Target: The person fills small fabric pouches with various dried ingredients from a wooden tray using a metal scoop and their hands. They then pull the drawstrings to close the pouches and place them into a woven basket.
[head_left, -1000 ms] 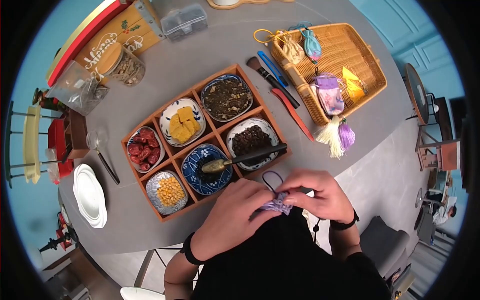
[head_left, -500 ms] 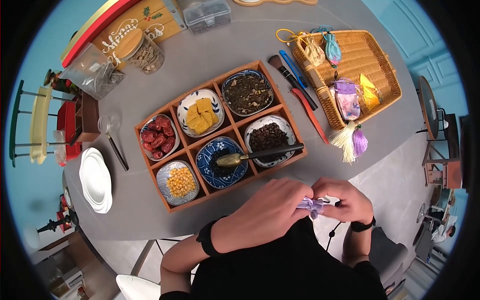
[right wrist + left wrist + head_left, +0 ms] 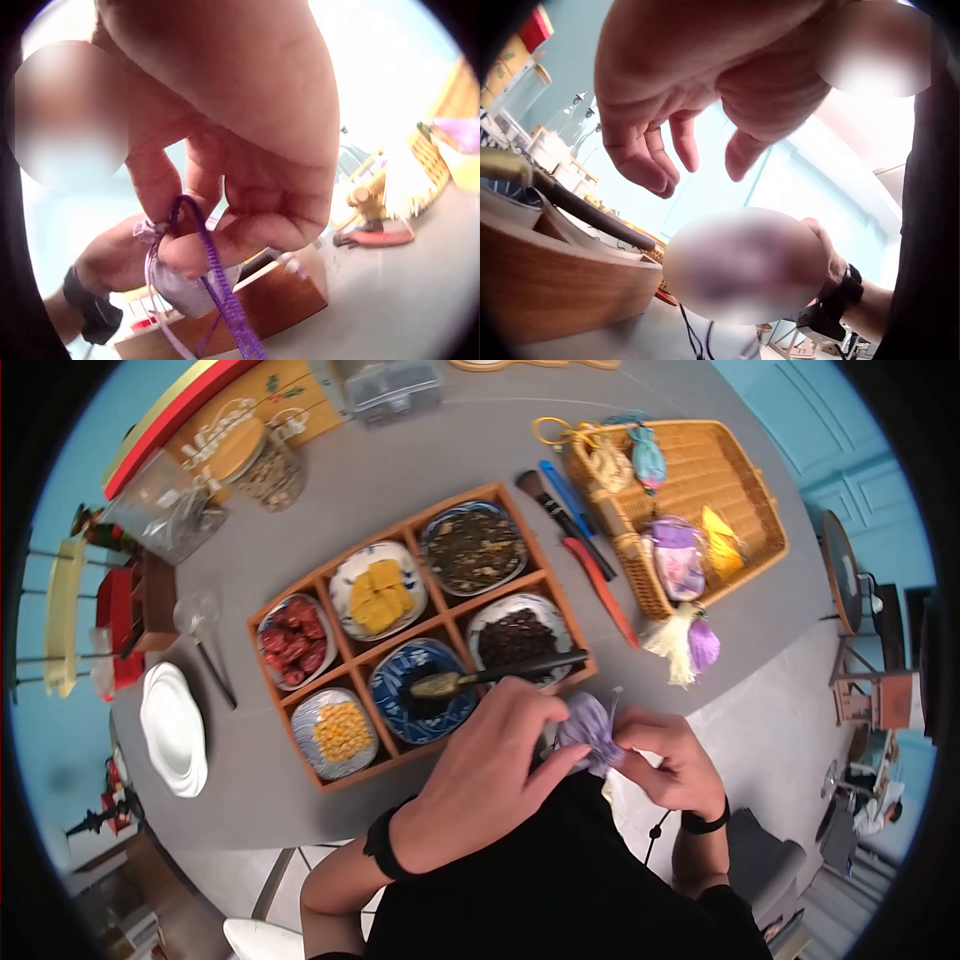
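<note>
Head view: pinches lilac pouch (image 3: 586, 726) in right hand (image 3: 672, 758), with left hand (image 3: 482, 772) open; could jolt spoon (image 3: 436, 685) by brushing against its nearby handle (image 3: 538, 664).

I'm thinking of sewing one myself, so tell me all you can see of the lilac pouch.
The lilac pouch looks like thin, slightly shiny cloth, creased and gathered at a bunched neck. It is held up off the table, pinched by the right hand. A braided purple cord loops at those fingers. The head view blurs its surface; its contents are hidden.
</note>
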Demonstrator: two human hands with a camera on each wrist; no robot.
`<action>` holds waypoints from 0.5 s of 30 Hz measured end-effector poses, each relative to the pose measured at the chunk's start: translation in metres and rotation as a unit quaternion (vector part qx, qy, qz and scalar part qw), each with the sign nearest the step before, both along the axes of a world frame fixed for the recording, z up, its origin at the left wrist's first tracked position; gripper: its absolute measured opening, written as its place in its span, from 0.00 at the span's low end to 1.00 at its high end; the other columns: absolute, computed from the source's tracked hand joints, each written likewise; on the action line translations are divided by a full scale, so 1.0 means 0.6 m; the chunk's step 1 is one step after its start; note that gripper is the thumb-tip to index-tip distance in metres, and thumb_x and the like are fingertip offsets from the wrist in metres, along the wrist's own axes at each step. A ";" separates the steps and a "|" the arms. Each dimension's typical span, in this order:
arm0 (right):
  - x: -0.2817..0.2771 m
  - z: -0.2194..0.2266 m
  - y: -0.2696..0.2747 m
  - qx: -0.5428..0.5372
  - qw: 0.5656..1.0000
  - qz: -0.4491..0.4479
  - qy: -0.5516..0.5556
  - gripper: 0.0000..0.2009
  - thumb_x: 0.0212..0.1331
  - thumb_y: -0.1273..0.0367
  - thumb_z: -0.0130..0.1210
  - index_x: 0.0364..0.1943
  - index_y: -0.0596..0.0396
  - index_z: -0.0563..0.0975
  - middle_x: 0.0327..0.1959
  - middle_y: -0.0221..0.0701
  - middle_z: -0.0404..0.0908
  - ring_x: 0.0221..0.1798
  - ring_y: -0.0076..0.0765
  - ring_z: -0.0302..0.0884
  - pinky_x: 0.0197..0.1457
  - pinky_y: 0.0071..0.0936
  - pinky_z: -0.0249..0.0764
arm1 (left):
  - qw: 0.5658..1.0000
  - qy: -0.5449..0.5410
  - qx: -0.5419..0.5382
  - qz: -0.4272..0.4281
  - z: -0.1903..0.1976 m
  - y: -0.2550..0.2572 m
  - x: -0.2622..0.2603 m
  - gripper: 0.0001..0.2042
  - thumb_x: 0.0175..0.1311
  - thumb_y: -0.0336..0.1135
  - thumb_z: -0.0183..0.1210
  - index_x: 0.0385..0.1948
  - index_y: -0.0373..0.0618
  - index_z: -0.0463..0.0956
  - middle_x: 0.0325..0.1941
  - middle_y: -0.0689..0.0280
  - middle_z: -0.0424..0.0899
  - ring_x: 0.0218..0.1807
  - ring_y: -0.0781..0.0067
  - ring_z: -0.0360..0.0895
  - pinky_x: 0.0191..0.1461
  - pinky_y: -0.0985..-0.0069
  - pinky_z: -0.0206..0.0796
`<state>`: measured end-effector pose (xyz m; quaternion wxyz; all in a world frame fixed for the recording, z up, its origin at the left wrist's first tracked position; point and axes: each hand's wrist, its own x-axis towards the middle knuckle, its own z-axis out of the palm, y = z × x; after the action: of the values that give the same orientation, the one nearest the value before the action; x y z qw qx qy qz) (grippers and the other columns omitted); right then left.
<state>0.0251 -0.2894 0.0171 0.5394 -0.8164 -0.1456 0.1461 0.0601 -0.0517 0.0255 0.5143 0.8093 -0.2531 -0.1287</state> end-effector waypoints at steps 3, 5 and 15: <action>0.006 0.007 0.024 -0.052 0.997 -0.003 -0.057 0.05 0.51 0.81 0.57 0.32 0.62 0.78 0.33 0.39 0.77 0.36 0.50 0.77 0.38 0.37 0.72 | 0.996 0.078 -0.008 -0.051 -0.015 -0.016 -0.001 0.19 0.57 0.34 0.70 0.46 0.40 0.73 0.43 0.58 0.76 0.41 0.65 0.78 0.45 0.72 0.72; 0.011 0.006 0.033 -0.042 0.998 -0.016 -0.044 0.04 0.51 0.81 0.57 0.32 0.62 0.78 0.33 0.39 0.77 0.36 0.50 0.77 0.37 0.38 0.72 | 0.998 0.035 -0.046 -0.019 -0.028 -0.028 -0.003 0.18 0.57 0.32 0.69 0.45 0.39 0.73 0.43 0.58 0.77 0.40 0.63 0.79 0.46 0.72 0.72; 0.004 0.007 0.047 -0.039 0.996 -0.041 -0.070 0.02 0.48 0.80 0.58 0.24 0.61 0.77 0.28 0.36 0.73 0.28 0.45 0.72 0.34 0.36 0.68 | 0.997 0.063 -0.028 0.030 -0.034 -0.032 -0.008 0.13 0.55 0.26 0.63 0.36 0.39 0.67 0.34 0.57 0.73 0.31 0.54 0.78 0.34 0.65 0.71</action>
<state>0.0274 -0.2613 0.0215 0.5014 -0.8501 -0.1436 0.0722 0.0555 -0.0711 0.0053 0.5557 0.7919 -0.1988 -0.1567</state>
